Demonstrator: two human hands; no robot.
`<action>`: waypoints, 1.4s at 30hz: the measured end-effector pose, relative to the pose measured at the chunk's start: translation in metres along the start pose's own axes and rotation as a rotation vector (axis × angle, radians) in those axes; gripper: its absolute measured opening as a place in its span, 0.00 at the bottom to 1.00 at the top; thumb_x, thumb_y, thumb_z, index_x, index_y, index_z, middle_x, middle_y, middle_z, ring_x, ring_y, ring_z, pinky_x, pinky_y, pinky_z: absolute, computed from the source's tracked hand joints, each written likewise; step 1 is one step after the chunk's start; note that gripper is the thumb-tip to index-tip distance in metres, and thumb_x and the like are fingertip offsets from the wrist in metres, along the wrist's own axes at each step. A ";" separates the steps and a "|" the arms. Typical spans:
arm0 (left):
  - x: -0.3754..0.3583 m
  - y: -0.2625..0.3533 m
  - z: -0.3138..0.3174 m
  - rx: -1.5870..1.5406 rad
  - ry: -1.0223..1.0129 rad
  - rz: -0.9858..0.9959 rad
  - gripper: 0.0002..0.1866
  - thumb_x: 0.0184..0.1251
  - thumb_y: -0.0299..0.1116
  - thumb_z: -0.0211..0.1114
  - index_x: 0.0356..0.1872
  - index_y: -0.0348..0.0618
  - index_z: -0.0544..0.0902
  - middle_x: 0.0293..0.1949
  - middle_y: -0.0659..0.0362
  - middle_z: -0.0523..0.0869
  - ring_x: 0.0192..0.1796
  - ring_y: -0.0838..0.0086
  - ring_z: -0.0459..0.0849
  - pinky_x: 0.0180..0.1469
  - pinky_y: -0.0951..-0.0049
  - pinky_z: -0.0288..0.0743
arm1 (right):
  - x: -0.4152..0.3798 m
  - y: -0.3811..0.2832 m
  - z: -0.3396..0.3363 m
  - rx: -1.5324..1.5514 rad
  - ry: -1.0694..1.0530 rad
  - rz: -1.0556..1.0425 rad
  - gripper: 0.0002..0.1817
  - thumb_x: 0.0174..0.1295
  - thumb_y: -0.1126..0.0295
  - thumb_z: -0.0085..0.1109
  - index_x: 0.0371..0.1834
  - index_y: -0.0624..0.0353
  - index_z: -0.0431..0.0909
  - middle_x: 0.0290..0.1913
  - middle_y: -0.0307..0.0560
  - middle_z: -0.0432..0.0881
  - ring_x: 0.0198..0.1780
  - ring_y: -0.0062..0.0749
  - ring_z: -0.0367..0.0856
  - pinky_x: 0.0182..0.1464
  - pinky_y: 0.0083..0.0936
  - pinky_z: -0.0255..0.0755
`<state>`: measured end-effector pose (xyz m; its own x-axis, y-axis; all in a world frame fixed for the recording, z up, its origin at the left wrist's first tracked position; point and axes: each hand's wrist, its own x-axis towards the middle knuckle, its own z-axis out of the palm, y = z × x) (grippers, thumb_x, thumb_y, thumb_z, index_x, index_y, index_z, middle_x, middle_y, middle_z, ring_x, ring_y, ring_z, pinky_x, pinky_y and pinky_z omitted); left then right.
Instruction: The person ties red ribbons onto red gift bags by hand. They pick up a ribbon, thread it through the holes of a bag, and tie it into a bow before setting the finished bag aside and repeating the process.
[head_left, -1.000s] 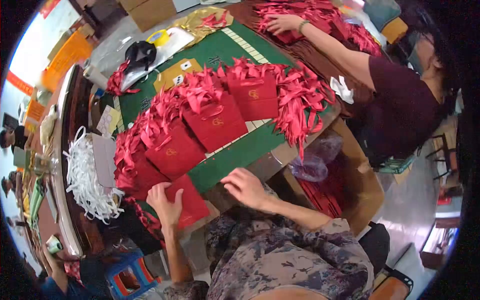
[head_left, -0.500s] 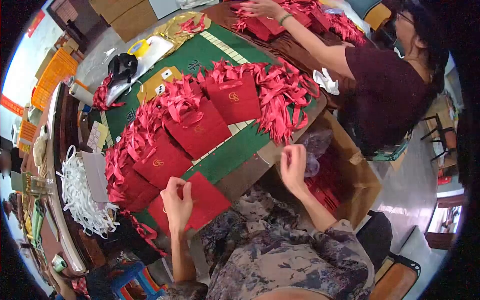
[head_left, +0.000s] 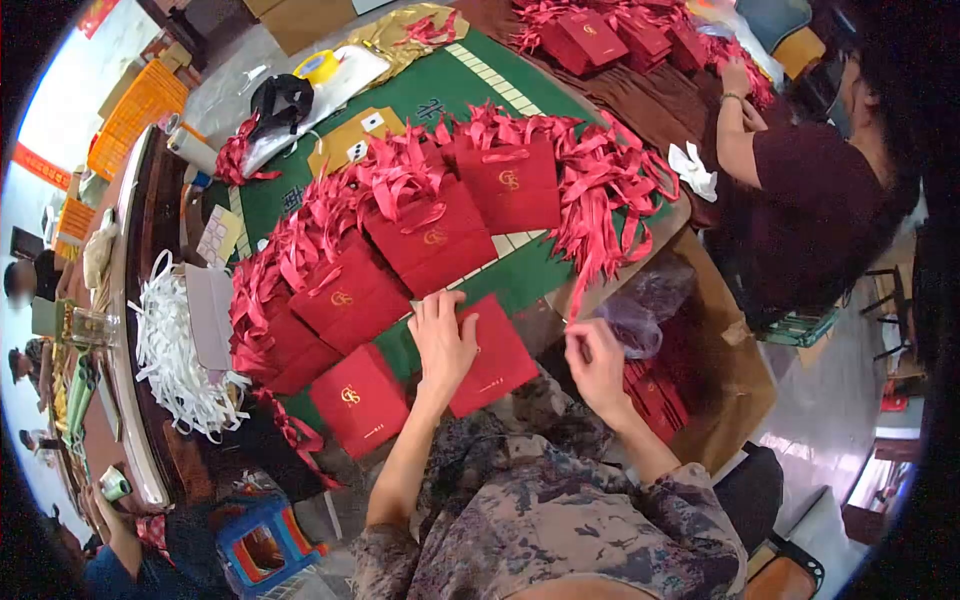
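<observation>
Two red bags without ribbon showing lie at the near edge of the green table top: one red bag [head_left: 360, 400] with a gold logo on the left, another red bag [head_left: 502, 362] right of it. My left hand [head_left: 443, 340] lies on the right-hand bag's left side, fingers spread. My right hand [head_left: 597, 365] pinches the lower end of a pink ribbon [head_left: 577, 295] that hangs from the ribbon heap [head_left: 605, 200]. Behind the hands stand rows of red bags with ribbon handles, among them a front bag [head_left: 430, 238].
An open cardboard box [head_left: 735, 385] with red bags inside stands at the right. White ribbons [head_left: 180, 350] fill a box at the left. A co-worker [head_left: 815, 200] in a dark top handles ribbons at the far right. A blue stool [head_left: 262, 545] is at the lower left.
Two separate bags now show at the near edge. My left hand has moved right and spread its fingers. My right hand has moved down to the ribbon's end. The co-worker's arm has drawn back rightwards.
</observation>
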<state>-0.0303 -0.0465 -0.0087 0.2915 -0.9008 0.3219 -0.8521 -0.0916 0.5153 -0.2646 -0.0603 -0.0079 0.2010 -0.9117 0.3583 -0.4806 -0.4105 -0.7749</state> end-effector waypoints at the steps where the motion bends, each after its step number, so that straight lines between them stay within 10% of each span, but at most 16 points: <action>1: -0.002 0.005 -0.005 0.002 0.003 -0.002 0.10 0.61 0.28 0.69 0.42 0.43 0.81 0.49 0.49 0.85 0.52 0.56 0.83 0.54 0.57 0.75 | 0.000 -0.008 0.005 0.019 -0.028 -0.024 0.08 0.60 0.81 0.62 0.41 0.62 0.78 0.40 0.52 0.80 0.42 0.48 0.81 0.45 0.36 0.75; 5: -0.019 0.026 -0.020 -0.461 -0.180 0.283 0.20 0.58 0.23 0.67 0.54 0.41 0.82 0.57 0.50 0.82 0.60 0.53 0.79 0.62 0.53 0.71 | 0.008 -0.034 0.017 0.113 -0.136 -0.171 0.10 0.59 0.81 0.65 0.43 0.61 0.79 0.38 0.52 0.80 0.39 0.47 0.82 0.39 0.34 0.76; 13: -0.050 0.039 -0.004 -0.748 -0.147 -0.112 0.09 0.65 0.24 0.69 0.45 0.36 0.86 0.41 0.53 0.91 0.44 0.69 0.89 0.49 0.71 0.81 | 0.004 -0.044 0.020 0.518 -0.234 0.282 0.08 0.67 0.77 0.64 0.47 0.66 0.79 0.44 0.43 0.84 0.44 0.19 0.82 0.47 0.21 0.78; 18: -0.059 0.043 0.012 -0.911 -0.211 -0.328 0.09 0.65 0.26 0.69 0.45 0.36 0.87 0.42 0.53 0.91 0.45 0.69 0.90 0.49 0.71 0.82 | 0.001 -0.019 0.027 0.742 -0.235 0.342 0.09 0.66 0.81 0.63 0.48 0.66 0.80 0.46 0.41 0.81 0.46 0.20 0.82 0.49 0.18 0.78; 21: -0.050 0.038 0.007 -0.850 -0.154 -0.133 0.11 0.64 0.28 0.70 0.46 0.37 0.87 0.44 0.52 0.90 0.47 0.63 0.89 0.52 0.67 0.81 | 0.005 -0.024 0.026 0.700 -0.227 0.305 0.07 0.67 0.81 0.61 0.47 0.65 0.80 0.45 0.40 0.81 0.46 0.19 0.81 0.48 0.17 0.77; 28: -0.024 -0.006 -0.001 -0.047 0.034 -0.071 0.23 0.57 0.34 0.74 0.54 0.44 0.83 0.54 0.52 0.81 0.57 0.55 0.75 0.59 0.55 0.69 | 0.039 -0.032 0.031 0.214 -0.248 -0.012 0.06 0.69 0.77 0.57 0.46 0.62 0.81 0.39 0.46 0.80 0.41 0.27 0.81 0.41 0.23 0.73; 31: -0.023 -0.014 0.001 0.070 -0.042 -0.032 0.24 0.55 0.36 0.76 0.54 0.44 0.82 0.52 0.53 0.80 0.56 0.56 0.75 0.57 0.55 0.67 | 0.046 -0.029 0.055 0.130 -0.325 0.005 0.07 0.67 0.71 0.62 0.45 0.59 0.83 0.41 0.52 0.82 0.44 0.46 0.83 0.47 0.34 0.75; 42: -0.013 -0.008 -0.011 -0.170 -0.143 -0.101 0.16 0.54 0.30 0.75 0.43 0.45 0.81 0.33 0.56 0.85 0.42 0.59 0.80 0.52 0.59 0.64 | 0.049 -0.022 0.082 0.051 -0.316 0.024 0.07 0.65 0.67 0.64 0.39 0.59 0.83 0.38 0.50 0.85 0.42 0.49 0.84 0.44 0.40 0.76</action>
<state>-0.0222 -0.0297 -0.0083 0.2967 -0.9428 0.1523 -0.7326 -0.1224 0.6696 -0.1744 -0.0972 -0.0164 0.4487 -0.8781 0.1663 -0.4467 -0.3816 -0.8092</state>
